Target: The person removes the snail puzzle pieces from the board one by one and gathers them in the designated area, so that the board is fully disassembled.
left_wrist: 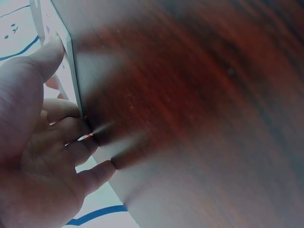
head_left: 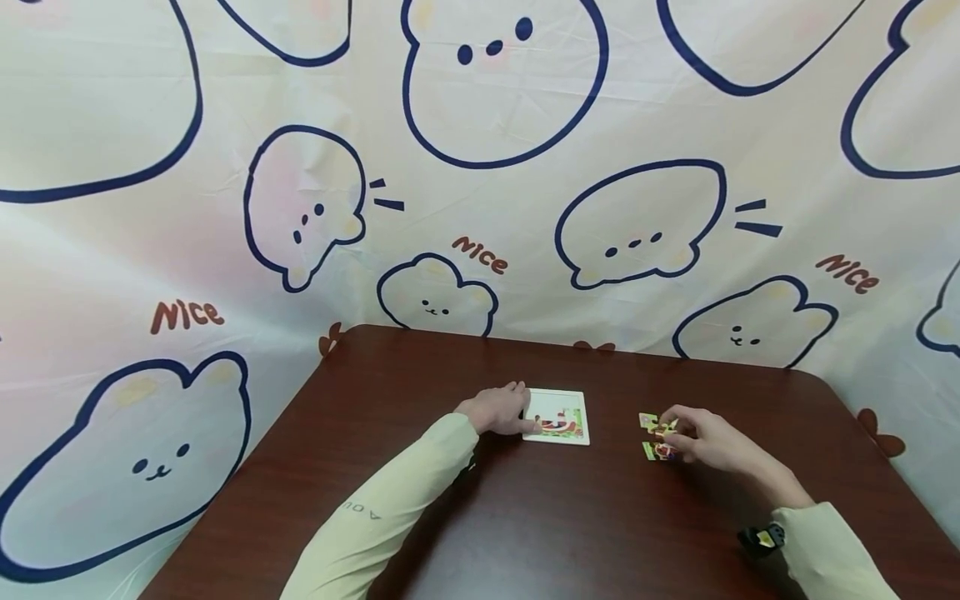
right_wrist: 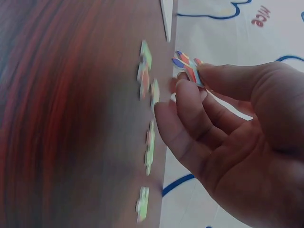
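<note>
A white puzzle tray (head_left: 553, 402) lies on the table, with joined picture pieces (head_left: 564, 423) in its lower part. My left hand (head_left: 497, 410) rests at the tray's left edge. In the left wrist view the thumb lies over the tray's rim (left_wrist: 75, 80), while the other fingers, loosely extended, touch the tabletop beside it. To the right, thumb and fingers of my right hand (head_left: 712, 442) pinch a small colourful puzzle piece (right_wrist: 191, 71), raised off the table. Loose puzzle pieces (head_left: 651, 451) lie under and beside that hand; the fingers partly hide them.
Several loose pieces (right_wrist: 150, 147) are spread along the table in the right wrist view. The dark brown table (head_left: 525, 525) reaches back to a cartoon-printed cloth (head_left: 525, 217), which hangs behind it and at the sides.
</note>
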A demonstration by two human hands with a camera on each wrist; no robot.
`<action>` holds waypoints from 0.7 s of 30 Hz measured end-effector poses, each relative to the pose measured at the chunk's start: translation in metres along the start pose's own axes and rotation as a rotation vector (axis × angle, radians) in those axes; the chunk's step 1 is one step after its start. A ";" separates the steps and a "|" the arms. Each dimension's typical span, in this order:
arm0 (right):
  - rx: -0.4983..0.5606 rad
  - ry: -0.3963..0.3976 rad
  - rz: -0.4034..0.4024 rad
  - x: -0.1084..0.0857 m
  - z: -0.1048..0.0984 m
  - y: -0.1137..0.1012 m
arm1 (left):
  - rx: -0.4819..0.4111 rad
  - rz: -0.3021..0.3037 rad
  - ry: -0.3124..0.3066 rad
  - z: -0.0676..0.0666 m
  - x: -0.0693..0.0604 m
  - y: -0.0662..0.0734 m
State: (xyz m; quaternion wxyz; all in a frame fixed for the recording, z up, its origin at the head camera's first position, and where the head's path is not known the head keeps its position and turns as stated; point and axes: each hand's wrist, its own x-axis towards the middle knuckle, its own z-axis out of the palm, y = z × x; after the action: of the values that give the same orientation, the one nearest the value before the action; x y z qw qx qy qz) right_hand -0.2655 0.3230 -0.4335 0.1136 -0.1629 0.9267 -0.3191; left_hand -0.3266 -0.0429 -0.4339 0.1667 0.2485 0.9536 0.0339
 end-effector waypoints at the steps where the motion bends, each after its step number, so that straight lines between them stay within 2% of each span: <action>1: -0.009 -0.001 0.004 -0.002 -0.001 0.003 | -0.002 0.001 -0.002 0.000 0.000 0.000; 11: -0.034 0.015 0.066 -0.014 -0.006 0.018 | 0.011 -0.014 0.004 0.002 0.003 -0.001; 21: 0.020 -0.054 0.112 -0.016 -0.011 0.027 | 0.006 -0.025 -0.007 0.001 0.004 0.001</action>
State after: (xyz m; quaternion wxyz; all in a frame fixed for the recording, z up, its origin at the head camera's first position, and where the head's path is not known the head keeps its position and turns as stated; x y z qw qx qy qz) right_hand -0.2599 0.3550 -0.4401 0.1577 -0.1182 0.9278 -0.3168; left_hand -0.3290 -0.0404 -0.4361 0.1695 0.2372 0.9561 0.0279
